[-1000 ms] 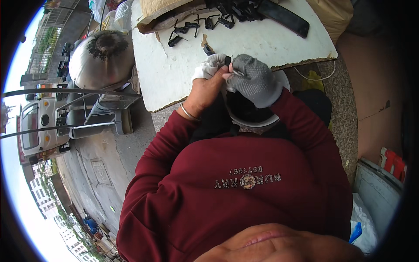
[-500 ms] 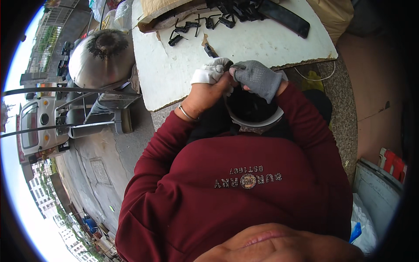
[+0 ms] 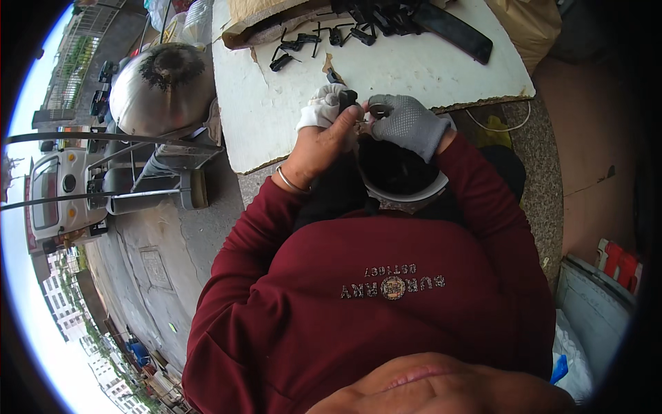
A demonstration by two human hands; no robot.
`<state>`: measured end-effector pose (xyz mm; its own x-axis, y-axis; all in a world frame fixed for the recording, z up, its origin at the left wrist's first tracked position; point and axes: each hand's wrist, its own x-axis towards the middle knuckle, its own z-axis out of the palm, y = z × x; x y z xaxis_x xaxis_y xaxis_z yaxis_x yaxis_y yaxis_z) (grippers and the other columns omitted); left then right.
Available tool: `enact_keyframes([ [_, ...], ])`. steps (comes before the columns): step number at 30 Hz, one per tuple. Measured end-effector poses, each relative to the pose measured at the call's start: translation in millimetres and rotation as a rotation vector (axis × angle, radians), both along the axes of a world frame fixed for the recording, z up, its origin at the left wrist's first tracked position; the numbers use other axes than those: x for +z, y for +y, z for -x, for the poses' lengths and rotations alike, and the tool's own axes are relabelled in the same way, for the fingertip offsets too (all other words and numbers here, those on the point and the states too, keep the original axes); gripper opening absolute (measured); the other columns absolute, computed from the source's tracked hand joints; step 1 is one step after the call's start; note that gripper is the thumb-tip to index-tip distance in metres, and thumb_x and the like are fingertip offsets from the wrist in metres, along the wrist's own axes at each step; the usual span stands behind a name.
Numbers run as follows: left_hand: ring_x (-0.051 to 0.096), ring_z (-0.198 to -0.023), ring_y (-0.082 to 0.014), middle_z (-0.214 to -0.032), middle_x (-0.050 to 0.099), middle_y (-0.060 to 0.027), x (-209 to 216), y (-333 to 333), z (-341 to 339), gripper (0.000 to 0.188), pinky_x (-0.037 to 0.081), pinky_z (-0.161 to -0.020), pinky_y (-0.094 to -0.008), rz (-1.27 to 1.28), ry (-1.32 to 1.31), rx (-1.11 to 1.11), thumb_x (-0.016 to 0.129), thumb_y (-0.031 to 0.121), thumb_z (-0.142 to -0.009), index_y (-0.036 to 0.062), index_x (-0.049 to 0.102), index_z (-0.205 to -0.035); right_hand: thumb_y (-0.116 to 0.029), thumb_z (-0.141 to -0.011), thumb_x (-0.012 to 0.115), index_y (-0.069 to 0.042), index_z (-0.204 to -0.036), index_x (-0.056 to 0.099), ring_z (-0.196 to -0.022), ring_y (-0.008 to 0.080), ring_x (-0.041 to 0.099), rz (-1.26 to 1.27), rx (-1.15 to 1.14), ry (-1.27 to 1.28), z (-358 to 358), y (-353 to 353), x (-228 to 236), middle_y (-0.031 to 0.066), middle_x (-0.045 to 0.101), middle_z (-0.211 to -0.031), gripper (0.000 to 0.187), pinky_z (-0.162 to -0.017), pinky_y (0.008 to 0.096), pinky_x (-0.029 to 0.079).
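My left hand [image 3: 327, 123], partly covered by a white glove, is closed on a small black plastic part [image 3: 347, 101]. The part stands up between thumb and fingers, over the near edge of the white board [image 3: 276, 117]. Close beside it is my right hand [image 3: 408, 125], in a grey dotted glove, its fingers curled in. A small dark, shiny piece [image 3: 378, 110] shows at those fingers; its kind is unclear. Below the hands sits a round white-rimmed container [image 3: 407, 198] with a dark inside. Another small black part [image 3: 333, 76] lies just beyond my left hand.
Several black parts with thin prongs [image 3: 296, 43] lie on the board, beside a larger black heap [image 3: 386, 15] and a dark phone-like slab [image 3: 455, 31]. An opened brown paper sack [image 3: 258, 17] rests at the back. A dented metal vessel [image 3: 162, 90] stands left.
My hands have drawn slightly apart. The black part in my left hand now shows upright, and the shiny piece at my right fingers has come into sight.
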<state>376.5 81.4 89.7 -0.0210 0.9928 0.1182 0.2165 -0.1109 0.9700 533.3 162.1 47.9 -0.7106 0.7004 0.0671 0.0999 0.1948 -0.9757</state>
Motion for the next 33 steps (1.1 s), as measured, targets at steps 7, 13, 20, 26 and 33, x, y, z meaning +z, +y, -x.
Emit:
enact_keyframes([
  [7, 0.048, -0.056, -0.0073, -0.075, 0.052, -0.0025, -12, -1, 3, 0.024, 0.04, -0.05, -0.0202, 0.175, -0.26, 0.042, 0.046, 0.009, -0.087, 0.0006, 0.042, -0.109, -0.01, -0.077, 0.061, -0.001, -0.085, 0.06, -0.075, 0.0143, 0.059, -0.369, 0.073, -0.05, -10, 4, 13, 0.0068, 0.062, -0.082, 0.012, -0.066, 0.0252, 0.047],
  [13, 0.046, -0.057, -0.0084, -0.07, 0.049, -0.0017, 0, 0, -15, 0.017, 0.038, -0.051, -0.0213, 0.268, -0.183, -0.11, 0.04, 0.006, -0.085, -0.0003, 0.045, -0.1, -0.014, -0.078, 0.058, -0.001, -0.083, 0.058, -0.069, 0.0163, 0.058, -0.071, -0.039, 0.142, -6, 3, -8, 0.0077, 0.059, -0.076, 0.014, -0.064, 0.0276, 0.046],
  [20, 0.048, -0.057, -0.0135, -0.068, 0.049, -0.0063, -14, 6, -11, 0.01, 0.041, -0.057, -0.0255, 0.211, 0.08, -0.087, 0.041, 0.004, -0.084, -0.0005, 0.046, -0.093, -0.025, -0.087, 0.044, -0.004, -0.078, 0.055, -0.053, 0.0122, 0.051, 0.023, 0.254, -0.172, -15, 4, 17, 0.0038, 0.056, -0.067, 0.025, -0.054, 0.0248, 0.044],
  [26, 0.044, -0.086, -0.0258, -0.092, 0.045, -0.0137, -6, 0, -19, 0.02, 0.037, -0.079, -0.0296, -0.038, 0.213, -0.212, 0.039, -0.005, -0.076, -0.0032, 0.047, -0.095, -0.031, -0.089, 0.039, -0.004, -0.076, 0.054, -0.046, 0.0104, 0.049, -0.06, 0.331, -0.178, -11, 0, 3, 0.0024, 0.054, -0.06, 0.033, -0.046, 0.0248, 0.042],
  [33, 0.055, -0.064, -0.0142, -0.076, 0.054, -0.0064, -13, -12, 1, 0.021, 0.045, -0.059, -0.0267, -0.073, 0.202, -0.342, 0.041, 0.003, -0.085, -0.0009, 0.038, -0.105, -0.027, -0.091, 0.039, -0.005, -0.073, 0.053, -0.046, 0.0111, 0.051, 0.021, 0.35, -0.166, -7, -14, 14, 0.0044, 0.053, -0.06, 0.032, -0.045, 0.0244, 0.043],
])
